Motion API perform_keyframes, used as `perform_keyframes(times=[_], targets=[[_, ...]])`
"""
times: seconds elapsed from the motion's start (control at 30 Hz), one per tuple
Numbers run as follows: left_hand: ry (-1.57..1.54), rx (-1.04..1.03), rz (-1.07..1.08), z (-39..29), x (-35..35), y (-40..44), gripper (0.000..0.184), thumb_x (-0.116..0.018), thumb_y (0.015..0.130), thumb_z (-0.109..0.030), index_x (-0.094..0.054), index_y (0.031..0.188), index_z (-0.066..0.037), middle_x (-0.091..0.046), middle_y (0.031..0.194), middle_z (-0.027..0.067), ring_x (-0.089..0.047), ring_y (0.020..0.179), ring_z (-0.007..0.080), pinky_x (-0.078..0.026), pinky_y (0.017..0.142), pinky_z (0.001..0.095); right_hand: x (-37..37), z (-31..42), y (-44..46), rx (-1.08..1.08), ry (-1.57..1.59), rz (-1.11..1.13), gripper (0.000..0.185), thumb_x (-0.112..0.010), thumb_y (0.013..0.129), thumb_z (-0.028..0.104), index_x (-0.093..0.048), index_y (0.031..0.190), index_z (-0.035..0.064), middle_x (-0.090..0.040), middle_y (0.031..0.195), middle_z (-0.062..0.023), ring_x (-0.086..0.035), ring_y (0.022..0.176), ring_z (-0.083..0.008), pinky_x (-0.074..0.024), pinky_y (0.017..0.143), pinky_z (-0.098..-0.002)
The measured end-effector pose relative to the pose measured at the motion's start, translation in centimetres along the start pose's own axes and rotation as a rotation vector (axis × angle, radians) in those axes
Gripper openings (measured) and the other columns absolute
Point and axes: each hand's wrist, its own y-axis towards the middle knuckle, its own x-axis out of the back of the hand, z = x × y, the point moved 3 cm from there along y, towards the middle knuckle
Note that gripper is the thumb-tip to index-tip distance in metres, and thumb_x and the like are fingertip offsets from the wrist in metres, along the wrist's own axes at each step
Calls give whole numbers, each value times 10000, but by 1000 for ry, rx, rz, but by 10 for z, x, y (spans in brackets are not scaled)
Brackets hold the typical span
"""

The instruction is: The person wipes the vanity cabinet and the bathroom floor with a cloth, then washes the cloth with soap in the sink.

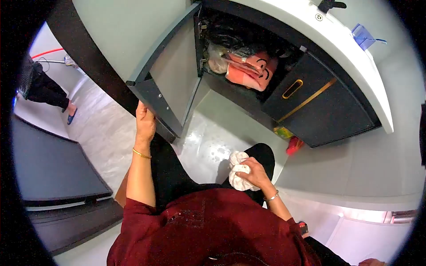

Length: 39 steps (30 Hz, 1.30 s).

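Observation:
My left hand [145, 122] is closed on the lower outer corner of a dark cabinet door [175, 82], which stands swung open. Its fingertips are partly hidden behind the door. In my right hand [256, 173] is a bunched white cloth [240, 179], held over my right knee. Inside the open cabinet lie a folded pink-and-white package [249, 75] with black curved marks and some clear plastic bags [217, 58]. Dark bags farther back are hard to make out.
A white countertop [355, 57] juts out above the cabinet, with a blue clear holder [363, 37] on it. Beside the opening is a shut dark drawer front [313, 99] with a gold handle. Red and yellow items [293, 145] lie under it. Another person's leg [51, 91] shows at left.

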Motion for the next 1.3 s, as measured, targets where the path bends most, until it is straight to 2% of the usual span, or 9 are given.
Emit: perform_keyframes(times=[0.27,0.37,0.6,0.7,0.87,0.97,1.1,1.17,1.3], targets=[[-54,12,3,9,18,3,318,-519,939,-138,-480,1242,-48,-563,1169,7,-531,1040,119,-413,914,262,-2,-3,2,4,-4,1,420,-760,701,303,-640,998,32,-569,1086,-158,-557,1016,-319,-446,876,-376],[-37,-1,-82,10,13,5,314,-489,945,-110,-460,1257,-93,-555,1178,27,-540,1047,179,-447,910,337,-3,-7,3,25,26,-1,417,-764,698,296,-637,992,29,-574,1068,-149,-565,996,-307,-454,858,-365],[12,-8,-61,-15,24,-14,310,-466,958,-163,-445,1262,-103,-549,1183,32,-534,1061,198,-445,926,367,8,16,-1,-47,206,-48,428,-758,709,320,-642,994,23,-608,982,-139,-604,917,-291,-476,814,-352],[-160,-7,-94,-40,12,-40,292,-494,947,-125,-480,1234,-73,-567,1180,22,-544,1061,153,-430,928,305,18,35,-13,-11,226,-79,426,-751,724,332,-641,1000,27,-615,975,-132,-606,922,-274,-475,817,-344],[-99,-61,-31,-62,-7,-46,440,-549,931,-255,-423,1305,-59,-535,1242,44,-505,1130,182,-400,972,332,42,85,-13,-78,579,-61,432,-740,765,309,-611,1061,22,-644,963,-84,-619,878,-159,-495,774,-293],[-569,14,-69,-102,-32,-40,512,-563,919,-275,-373,1342,-60,-509,1278,48,-487,1157,200,-381,993,349,96,166,11,41,704,-186,408,-709,796,214,-575,1118,3,-635,902,-61,-604,810,-126,-494,740,-269],[368,-25,-28,-121,-35,-35,664,-734,779,-176,-370,1316,-30,-489,1260,91,-496,1123,211,-402,962,342,154,287,17,341,792,-285,387,-653,822,130,-550,1171,0,-618,1009,-65,-592,867,-128,-489,766,-271],[341,-122,-51,-117,-54,-37,627,-707,786,-122,-369,1299,6,-508,1227,107,-506,1100,217,-409,946,347,156,343,20,673,795,-316,408,-661,800,127,-552,1172,0,-604,1088,-95,-580,948,-154,-481,802,-301],[789,-390,-75,-101,-73,-43,547,-611,841,-149,-362,1306,-2,-508,1229,140,-502,1114,234,-401,955,360,141,392,63,1113,85,-428,398,-675,716,157,-605,1094,56,-583,1128,-168,-572,978,-323,-473,847,-370]])
